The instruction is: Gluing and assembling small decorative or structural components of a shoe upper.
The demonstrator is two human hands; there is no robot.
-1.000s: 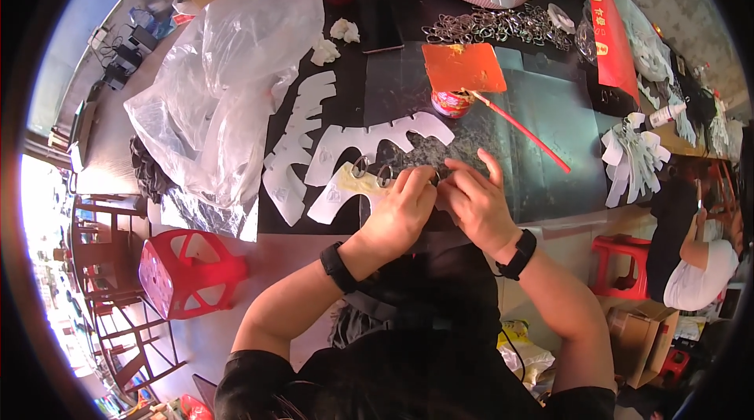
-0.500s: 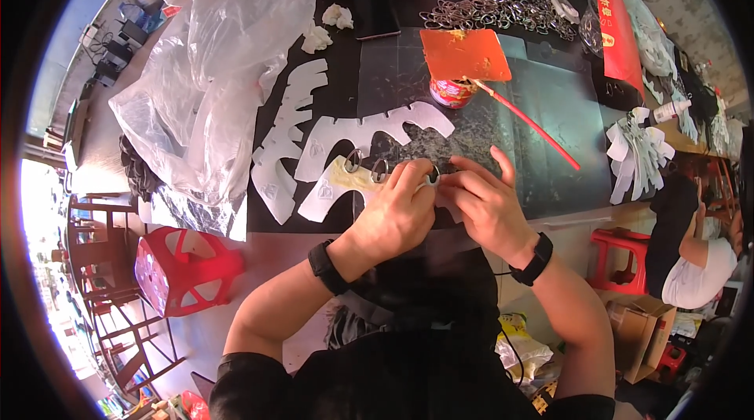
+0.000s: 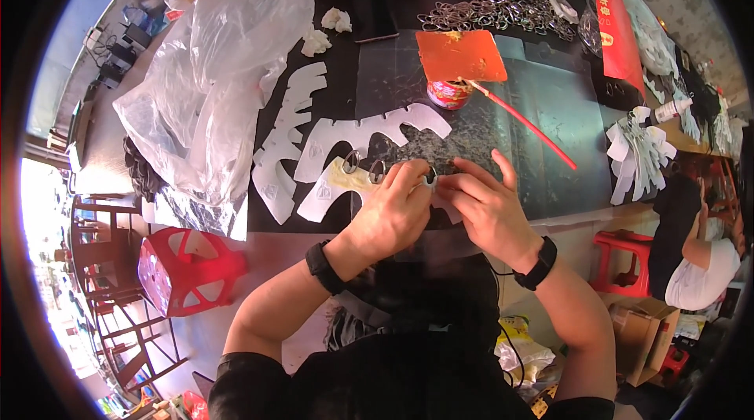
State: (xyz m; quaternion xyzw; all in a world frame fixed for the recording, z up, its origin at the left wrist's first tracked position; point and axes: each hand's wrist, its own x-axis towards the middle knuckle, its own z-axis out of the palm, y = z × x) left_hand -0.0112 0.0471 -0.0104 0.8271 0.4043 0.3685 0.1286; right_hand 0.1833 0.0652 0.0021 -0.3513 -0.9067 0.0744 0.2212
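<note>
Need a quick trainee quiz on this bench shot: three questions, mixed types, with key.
1. True or false: the left hand is gripping the clear plastic bag.

2. Multiple choice: the orange sheet sits over which thing?
A) pink basket
B) red cup
C) pile of rings

3. Short answer: which hand is nearer the red stick?

Key:
1. False; it is at the yellow-smeared white cutout.
2. B.
3. The right hand.
</note>
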